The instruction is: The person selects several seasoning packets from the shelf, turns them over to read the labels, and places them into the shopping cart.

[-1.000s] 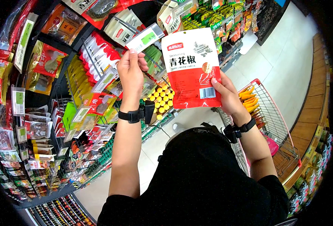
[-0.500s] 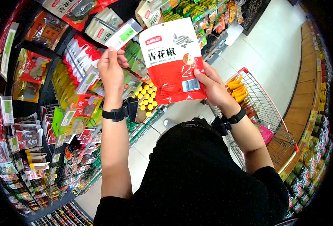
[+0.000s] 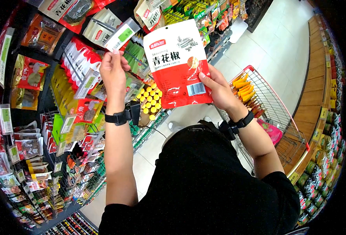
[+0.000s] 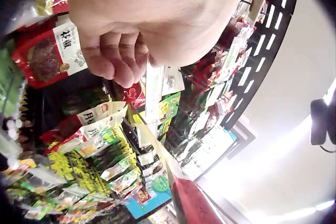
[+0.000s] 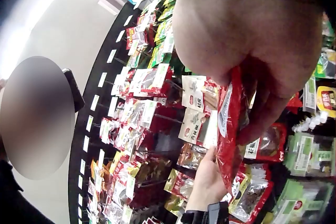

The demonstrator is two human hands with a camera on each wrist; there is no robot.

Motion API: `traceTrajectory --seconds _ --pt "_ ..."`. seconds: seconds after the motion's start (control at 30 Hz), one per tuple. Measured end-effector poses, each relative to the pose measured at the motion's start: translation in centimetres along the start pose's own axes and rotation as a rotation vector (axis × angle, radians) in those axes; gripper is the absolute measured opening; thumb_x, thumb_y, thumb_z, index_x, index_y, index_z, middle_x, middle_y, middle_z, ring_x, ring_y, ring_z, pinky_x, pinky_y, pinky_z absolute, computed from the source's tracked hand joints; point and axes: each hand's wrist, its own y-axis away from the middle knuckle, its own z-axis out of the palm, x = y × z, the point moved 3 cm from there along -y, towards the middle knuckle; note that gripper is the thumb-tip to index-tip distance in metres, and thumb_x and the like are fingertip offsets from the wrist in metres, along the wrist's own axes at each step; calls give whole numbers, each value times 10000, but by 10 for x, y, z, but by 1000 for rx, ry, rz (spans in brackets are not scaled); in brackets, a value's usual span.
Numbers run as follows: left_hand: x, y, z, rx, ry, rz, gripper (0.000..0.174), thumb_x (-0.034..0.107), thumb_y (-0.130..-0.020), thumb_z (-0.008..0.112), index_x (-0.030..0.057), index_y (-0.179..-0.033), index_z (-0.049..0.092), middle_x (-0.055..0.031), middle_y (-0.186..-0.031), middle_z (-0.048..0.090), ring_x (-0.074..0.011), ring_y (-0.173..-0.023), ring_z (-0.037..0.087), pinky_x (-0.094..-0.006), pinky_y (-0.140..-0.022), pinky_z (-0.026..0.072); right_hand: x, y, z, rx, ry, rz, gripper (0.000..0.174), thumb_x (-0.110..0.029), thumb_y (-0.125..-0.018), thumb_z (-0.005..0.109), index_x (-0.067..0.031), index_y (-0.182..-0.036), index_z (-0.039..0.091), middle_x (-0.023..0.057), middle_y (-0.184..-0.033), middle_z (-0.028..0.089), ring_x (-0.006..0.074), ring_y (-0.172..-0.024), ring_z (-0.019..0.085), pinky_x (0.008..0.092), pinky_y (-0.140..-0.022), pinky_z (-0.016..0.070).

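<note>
In the head view my right hand [image 3: 221,91] grips a white and red seasoning pouch [image 3: 175,58] by its lower right edge, thumb across the front. The pouch hangs upright, its printed face and barcode toward me. My left hand [image 3: 113,74] pinches the lower end of a price tag [image 3: 122,36] with a green label, at the front of a shelf hook. Seen edge-on in the right wrist view, the pouch [image 5: 229,124] lies between my thumb and fingers. The left wrist view shows my left fingers [image 4: 123,58] curled at the narrow tag [image 4: 153,90].
Hooks of hanging spice packets [image 3: 30,78] fill the left side. Yellow-capped bottles [image 3: 151,98] stand low behind the pouch. A wire shopping cart [image 3: 276,103] with orange-yellow packets [image 3: 242,88] is at my right, beside a wooden ledge [image 3: 312,90] lined with jars.
Both hands, the pouch and the tag have shifted left and slightly up in the head view, along with the shelves. Each hand keeps the same hold.
</note>
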Motion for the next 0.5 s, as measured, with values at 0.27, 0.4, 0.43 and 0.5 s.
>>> traceTrajectory --seconds 0.27,0.4,0.43,0.5 --pt "-29 51 13 -299 -88 13 451 149 -873 713 39 -1206 429 -82 -979 608 -137 -827 601 -265 -715 501 18 6 -13 6 394 -122 435 -141 -1019 489 5 -1411 370 71 -1314 527 129 -1213 473 302 -1045 380" --pt "-32 112 50 -759 -80 -10 1076 406 -742 822 14 -1501 168 -183 -1465 318 -293 -1357 349 -423 -1113 307 23 15 7 -280 428 -63 419 -166 -973 573 -40 -1356 460 104 -1352 490 213 -1241 469 358 -1050 394" --pt "-47 130 63 -823 57 -65 1082 434 -752 806 -12 -1496 160 -206 -1484 286 -307 -1387 311 -430 -1138 272 25 13 6 -384 612 -194 357 -175 -944 610 -49 -1269 538 123 -1312 501 247 -1245 468 371 -1066 381" --pt "-48 143 65 -837 -7 -69 1053 382 -767 802 -14 -1500 157 -230 -1496 288 -310 -1408 296 -421 -1150 260 29 17 9 -332 692 -161 256 -199 -943 609 -29 -1134 589 106 -1152 551 242 -1160 499 366 -966 447"
